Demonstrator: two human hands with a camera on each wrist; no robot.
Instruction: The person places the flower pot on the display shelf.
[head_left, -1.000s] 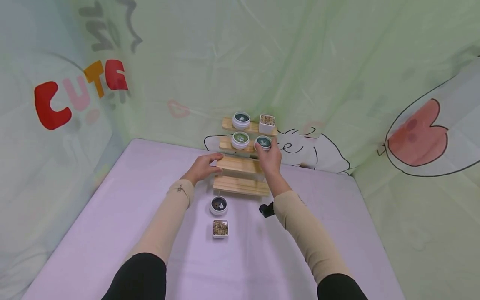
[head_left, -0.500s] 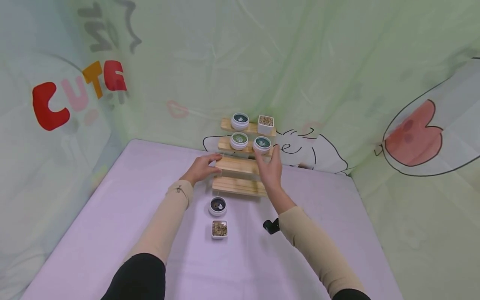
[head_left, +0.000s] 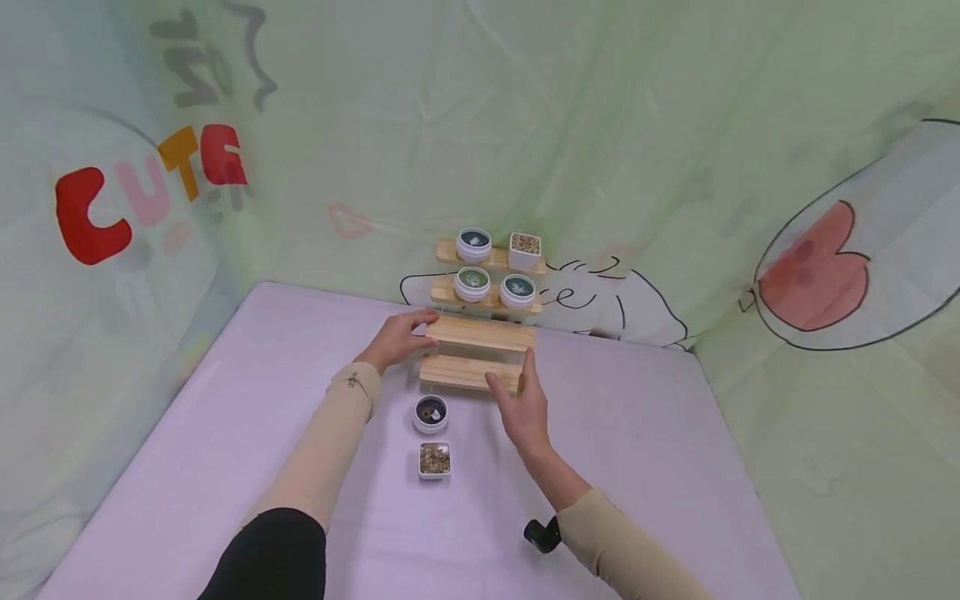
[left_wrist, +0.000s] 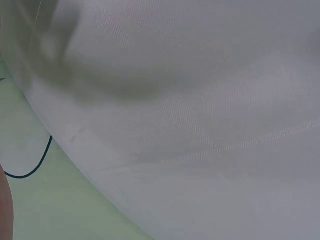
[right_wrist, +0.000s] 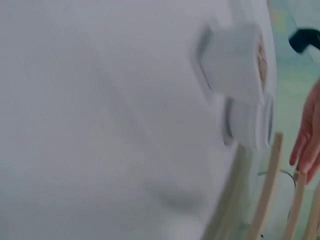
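A tiered wooden shelf (head_left: 480, 332) stands at the back of the table. My left hand (head_left: 401, 340) holds the left end of its second step from the bottom, thumb below the fingers. The upper steps bear white pots: a round one with a dark top (head_left: 474, 244), a square one with pebbles (head_left: 525, 252), a round one with a green top (head_left: 472, 284) and a round one with a teal top (head_left: 517, 291). My right hand (head_left: 525, 412) is in front of the lowest step's right end, thumb and fingers apart, holding nothing.
In front of the shelf, a round white pot with a dark top (head_left: 431, 415) and a square pebble-filled pot (head_left: 435, 460) stand on the lilac tablecloth (head_left: 315, 517). Printed green curtain (head_left: 390, 150) hangs close behind the shelf.
My right hand has let go of the teal-topped round pot, which stays on its step, and has drawn back toward me. My left hand keeps its place at the shelf.
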